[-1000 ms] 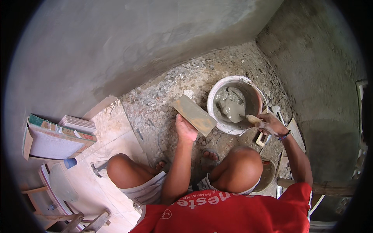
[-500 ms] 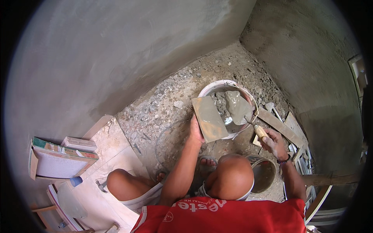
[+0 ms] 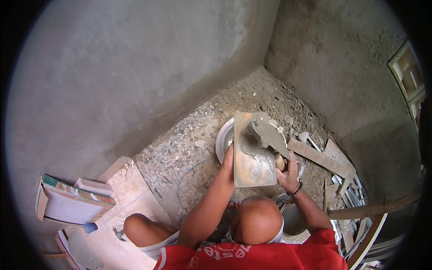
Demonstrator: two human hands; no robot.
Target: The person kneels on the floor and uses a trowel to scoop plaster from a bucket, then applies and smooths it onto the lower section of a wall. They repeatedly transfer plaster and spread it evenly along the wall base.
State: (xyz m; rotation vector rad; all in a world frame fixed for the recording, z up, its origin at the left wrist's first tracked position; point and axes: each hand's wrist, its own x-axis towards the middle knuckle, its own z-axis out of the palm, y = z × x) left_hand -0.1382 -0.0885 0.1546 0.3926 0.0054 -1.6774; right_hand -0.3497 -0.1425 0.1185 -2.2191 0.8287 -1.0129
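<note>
I see the left hand (image 3: pixel 228 163) clamped on the left long edge of a rectangular tile (image 3: pixel 253 153), its fingers going under the tile and out of sight while the heel of the hand shows beside it. The tile is held roughly flat, back side up, over a white bucket (image 3: pixel 222 141) whose rim peeks out at the tile's left. The right hand (image 3: pixel 288 174) is wrapped shut around the wooden handle of a trowel (image 3: pixel 268 135), just off the tile's lower right corner; only a bit of the handle shows between the fingers. The trowel blade lies across the tile's upper right part, loaded with wet grey mortar (image 3: pixel 252 150) that is smeared over the upper half of the tile. Both hands sit above my right knee. Boards and scraps (image 3: pixel 317 155) lie on the rubble floor to the right, and a stack of boxed tiles (image 3: pixel 74 200) sits well off to the left.
</note>
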